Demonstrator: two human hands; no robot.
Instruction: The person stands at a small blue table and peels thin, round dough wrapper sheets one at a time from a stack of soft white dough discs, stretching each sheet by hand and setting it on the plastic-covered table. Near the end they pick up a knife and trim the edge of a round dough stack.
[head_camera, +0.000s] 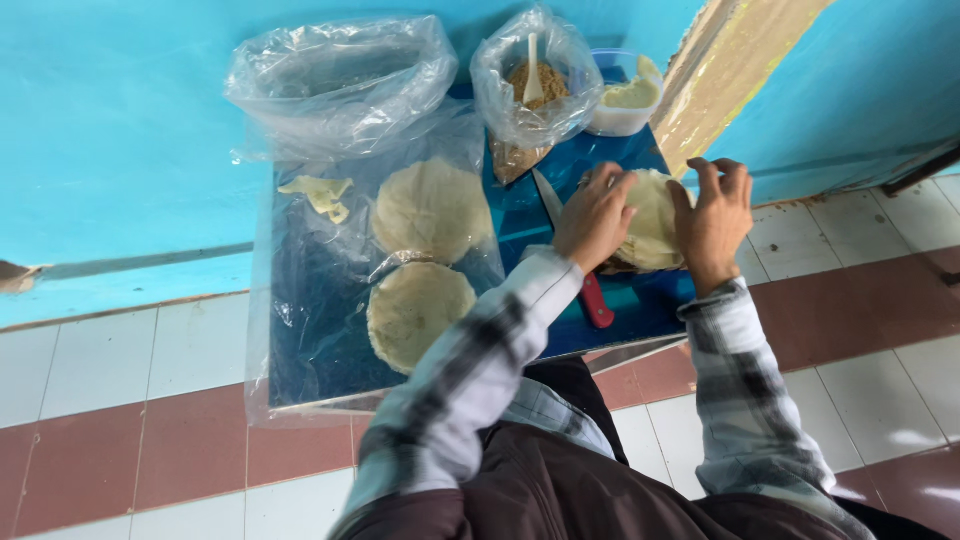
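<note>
My left hand (595, 215) and my right hand (714, 218) press on either side of a pale round dough disc (652, 215) lying on a blue board (640, 300); the fingers curl over its edges. A knife with a red handle (596, 302) lies on the board, its blade running up past my left wrist. Two more flat dough rounds, one farther (432, 208) and one nearer (418, 312), rest on a clear plastic sheet to the left. A small torn scrap of dough (322, 194) lies at the sheet's far left.
A plastic bag of brown crumbly filling with a white spoon (533, 85) stands at the back, beside a clear tub of pale paste (628, 98). A crumpled clear bag (340, 80) sits back left against the turquoise wall. White and maroon floor tiles surround the board.
</note>
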